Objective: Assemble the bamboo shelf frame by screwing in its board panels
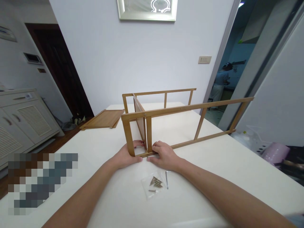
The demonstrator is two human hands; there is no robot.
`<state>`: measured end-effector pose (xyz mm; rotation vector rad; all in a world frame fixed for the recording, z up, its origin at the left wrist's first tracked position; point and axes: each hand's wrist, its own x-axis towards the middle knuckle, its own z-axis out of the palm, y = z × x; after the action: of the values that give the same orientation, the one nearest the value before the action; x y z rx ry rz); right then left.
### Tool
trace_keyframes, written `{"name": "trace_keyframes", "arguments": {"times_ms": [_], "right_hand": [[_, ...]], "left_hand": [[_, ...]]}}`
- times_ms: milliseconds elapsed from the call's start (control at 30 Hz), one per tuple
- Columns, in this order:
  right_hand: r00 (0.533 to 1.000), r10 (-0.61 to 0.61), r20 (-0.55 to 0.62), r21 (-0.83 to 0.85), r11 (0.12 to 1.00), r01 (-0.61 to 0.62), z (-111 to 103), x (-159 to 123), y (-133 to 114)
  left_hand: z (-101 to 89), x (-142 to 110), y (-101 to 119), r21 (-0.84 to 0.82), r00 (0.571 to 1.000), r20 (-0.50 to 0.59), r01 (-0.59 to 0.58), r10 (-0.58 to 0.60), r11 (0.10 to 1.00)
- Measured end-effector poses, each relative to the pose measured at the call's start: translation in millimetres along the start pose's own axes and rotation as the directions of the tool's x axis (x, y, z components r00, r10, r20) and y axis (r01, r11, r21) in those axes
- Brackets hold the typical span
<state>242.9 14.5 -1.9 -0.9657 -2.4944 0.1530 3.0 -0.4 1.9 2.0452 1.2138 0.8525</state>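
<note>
A wooden shelf frame (175,109) lies on its side on the white table, its two ladder-like sides joined by a wooden panel (139,117) near the left end. My left hand (125,155) grips the lower left corner, thumb in front of the bottom rail and fingers reaching inside towards the panel. Just to its right, my right hand (165,155) is closed round the same bottom rail, with the thumb in front beside a small metal spot, perhaps a screw end. Close in front lie a clear bag (148,194) with several screws (156,182) and a hex key (167,180).
More wooden panels (104,119) lie stacked at the table's far left. A blurred-out patch (45,180) covers the near left. Plastic bags and a pink item (276,152) are beyond the right edge. A person (220,80) stands in the room behind the doorway.
</note>
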Motion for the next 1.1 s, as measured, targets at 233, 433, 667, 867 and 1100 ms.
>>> {"name": "trace_keyframes", "arguments": {"times_ms": [233,433,667,867,1100], "right_hand": [[0.999,-0.012,-0.041,0.047,0.999,0.014,-1,-3,1],[0.999,-0.012,-0.033,0.082,0.997,0.014,-3,-3,-1],[0.999,-0.033,-0.012,0.161,0.986,0.035,-3,-4,4],[0.994,-0.112,0.009,0.097,0.989,0.111,-4,-4,0],[0.985,-0.172,-0.003,0.002,0.985,0.172,-3,-5,-4]], "left_hand": [[0.6,0,-1,0.006,1.0,-0.003,-0.012,0.012,1.0],[-0.5,0,-1,0.011,1.0,0.008,0.004,-0.004,1.0],[-5.6,0,0,-0.024,0.999,0.053,-0.007,0.008,1.0],[-14.5,-2,-3,-0.013,0.996,0.081,0.04,-0.039,0.999],[-21.8,-3,-8,0.006,0.993,0.116,0.037,-0.037,0.999]]}}
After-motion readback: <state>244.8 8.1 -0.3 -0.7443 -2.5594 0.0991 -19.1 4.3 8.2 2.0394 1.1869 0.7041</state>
